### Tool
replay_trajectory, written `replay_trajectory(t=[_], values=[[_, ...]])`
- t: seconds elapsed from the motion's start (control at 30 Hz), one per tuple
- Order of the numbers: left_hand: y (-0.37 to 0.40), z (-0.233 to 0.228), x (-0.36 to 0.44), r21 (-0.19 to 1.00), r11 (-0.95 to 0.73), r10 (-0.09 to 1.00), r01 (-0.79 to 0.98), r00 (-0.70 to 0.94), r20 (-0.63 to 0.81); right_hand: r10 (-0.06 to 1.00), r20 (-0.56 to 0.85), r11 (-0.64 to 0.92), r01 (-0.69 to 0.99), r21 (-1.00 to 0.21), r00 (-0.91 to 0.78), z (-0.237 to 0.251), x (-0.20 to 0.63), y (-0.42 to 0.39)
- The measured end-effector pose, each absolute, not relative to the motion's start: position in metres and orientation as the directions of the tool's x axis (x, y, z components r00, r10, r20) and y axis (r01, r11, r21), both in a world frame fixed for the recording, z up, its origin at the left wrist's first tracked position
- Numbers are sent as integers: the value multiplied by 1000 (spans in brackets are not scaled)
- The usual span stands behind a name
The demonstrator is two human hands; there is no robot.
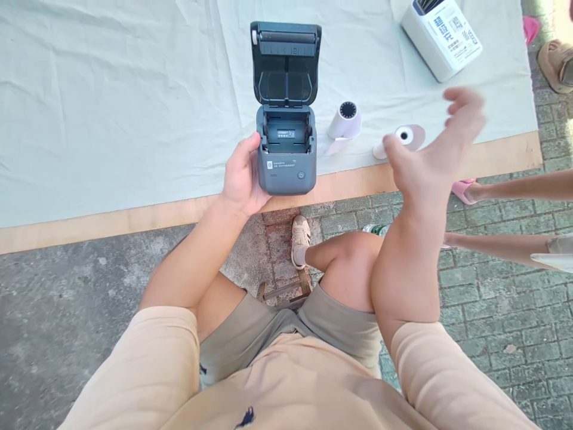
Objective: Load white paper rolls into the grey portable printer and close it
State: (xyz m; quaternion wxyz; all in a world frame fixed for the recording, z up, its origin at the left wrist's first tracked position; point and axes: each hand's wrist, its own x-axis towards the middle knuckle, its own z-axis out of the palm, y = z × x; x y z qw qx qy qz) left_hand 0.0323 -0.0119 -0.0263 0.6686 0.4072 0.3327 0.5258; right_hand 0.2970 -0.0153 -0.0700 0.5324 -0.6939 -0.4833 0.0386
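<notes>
1. On the desk (403, 176), a low wooden board, a pale green cloth (111, 107) is lying creased over nearly the whole top, leaving a bare wood strip along the near edge.
2. Near that edge, at centre, a dark grey label printer (286, 158) is sitting with its lid (286, 63) standing open and tilted back; the roll compartment is showing a small printed label inside.
3. At the far right corner a white box-shaped device (441, 37) with printed text is resting at an angle on the cloth.
4. The left hand (242, 179) is gripping the printer's left side, thumb along the upper edge; the remaining fingers are wrapping behind the body, out of sight.
5. The right hand (436, 149) is hovering raised and motion-blurred to the right of the printer, fingers apart and holding nothing.
6. A white paper roll (345, 122) with a dark core is lying just right of the printer.
7. A second roll (405, 138) is lying further right, partly hidden behind the right hand's thumb.
</notes>
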Motion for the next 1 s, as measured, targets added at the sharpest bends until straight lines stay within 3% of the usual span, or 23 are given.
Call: replay_trajectory(t=[0.07,0.13,0.23,0.33,0.47,0.63,0.73,1.0], values=[[-11,-27,33,897,122,974,-425,227,-24,794,254,-92,522,-848,552,-75,293,-7],[-11,-27,34,898,117,974,-424,224,-21,783,244,-63,462,-884,573,-80,288,0],[-9,-29,34,901,114,976,-419,215,-24,717,358,205,311,-928,598,-91,283,10],[-8,-29,34,908,112,979,-403,201,-31,710,344,439,-5,-898,614,-102,281,24],[-9,-28,33,915,111,976,-387,215,-28,883,185,335,-305,-891,431,-100,278,35],[-11,-27,35,913,106,968,-394,250,-4,955,208,289,-508,-811,210,-66,259,20],[-11,-28,34,908,99,962,-406,274,18,955,263,295,-524,-799,137,-47,240,11],[-9,-32,32,905,92,971,-416,239,11,940,312,341,-323,-883,141,-40,212,12]])
